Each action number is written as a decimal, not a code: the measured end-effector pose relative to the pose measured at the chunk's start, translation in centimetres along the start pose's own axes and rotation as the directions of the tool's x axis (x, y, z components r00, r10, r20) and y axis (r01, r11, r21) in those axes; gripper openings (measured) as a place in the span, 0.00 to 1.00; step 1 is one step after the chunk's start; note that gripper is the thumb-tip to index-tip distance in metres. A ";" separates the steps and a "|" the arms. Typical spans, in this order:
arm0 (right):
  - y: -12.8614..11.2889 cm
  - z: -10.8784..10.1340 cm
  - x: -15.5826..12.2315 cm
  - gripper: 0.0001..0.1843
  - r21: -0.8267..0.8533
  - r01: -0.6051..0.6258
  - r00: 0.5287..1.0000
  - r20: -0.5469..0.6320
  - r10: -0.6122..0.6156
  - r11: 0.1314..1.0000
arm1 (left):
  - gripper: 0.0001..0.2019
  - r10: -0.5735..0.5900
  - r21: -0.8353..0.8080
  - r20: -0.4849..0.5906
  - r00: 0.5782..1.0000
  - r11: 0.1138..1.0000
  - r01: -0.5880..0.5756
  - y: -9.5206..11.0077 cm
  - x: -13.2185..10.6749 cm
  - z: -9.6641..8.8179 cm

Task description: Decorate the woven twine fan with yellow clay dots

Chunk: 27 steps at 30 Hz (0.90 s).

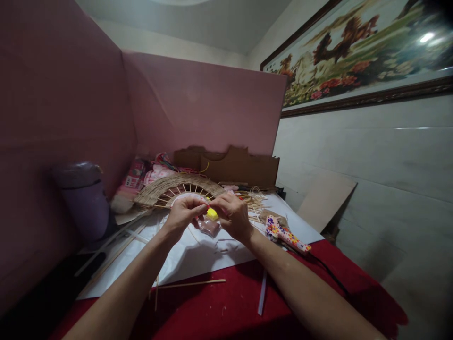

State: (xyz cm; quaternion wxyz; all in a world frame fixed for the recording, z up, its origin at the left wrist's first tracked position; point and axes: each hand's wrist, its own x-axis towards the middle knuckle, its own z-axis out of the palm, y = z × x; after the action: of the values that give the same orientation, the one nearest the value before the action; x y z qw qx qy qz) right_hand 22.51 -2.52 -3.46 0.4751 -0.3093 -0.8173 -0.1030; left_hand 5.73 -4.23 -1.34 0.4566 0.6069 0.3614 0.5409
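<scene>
My left hand (184, 213) and my right hand (233, 212) meet over the white sheet (184, 257), fingertips pinched together. Between the fingertips shows a tiny red piece (208, 206), too small to name. Just beyond and below them lie a yellow packet (212, 214) and a brown packet (210, 227) in clear wrap. Behind my hands stands a woven straw fan shape (163, 190) with thin ribs, its lower middle hidden by my hands. To the right of my right hand rests a flower-patterned glue gun (285, 233) with a dark cord.
A purple bin (85, 203) stands at the left. Thin sticks (191, 284) and a clear glue stick (262, 293) lie on the red cloth (219, 316). Cut cardboard (244, 167), pink packages (136, 174) and straw strands (256, 203) fill the back.
</scene>
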 end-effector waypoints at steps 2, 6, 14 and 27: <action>0.0 0.0 0.0 0.10 0.000 0.006 1.000 0.002 -0.006 1.000 | 0.14 -0.029 0.010 0.014 0.999 1.000 0.029 0.0 0.0 0.0; -0.2 0.1 0.0 0.09 0.008 0.008 1.000 -0.002 -0.008 1.000 | 0.15 -0.077 -0.016 0.051 0.996 0.997 0.078 -0.2 0.0 0.0; -0.5 0.5 -0.2 0.09 0.025 0.052 0.999 0.010 -0.052 0.998 | 0.12 -0.218 -0.219 0.010 0.976 0.952 0.215 -0.4 -0.1 0.6; -0.8 0.1 0.0 0.12 -0.037 0.217 0.972 -0.087 -0.219 0.976 | 0.06 -0.367 -0.496 0.089 0.926 0.790 0.360 -0.3 -0.3 1.0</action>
State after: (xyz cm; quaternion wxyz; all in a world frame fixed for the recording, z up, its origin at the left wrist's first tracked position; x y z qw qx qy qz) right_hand 21.95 -3.07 -3.39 0.4934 -0.2193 -0.8223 -0.1797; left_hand 6.71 -4.55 -1.70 0.6918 0.3825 0.3202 0.5220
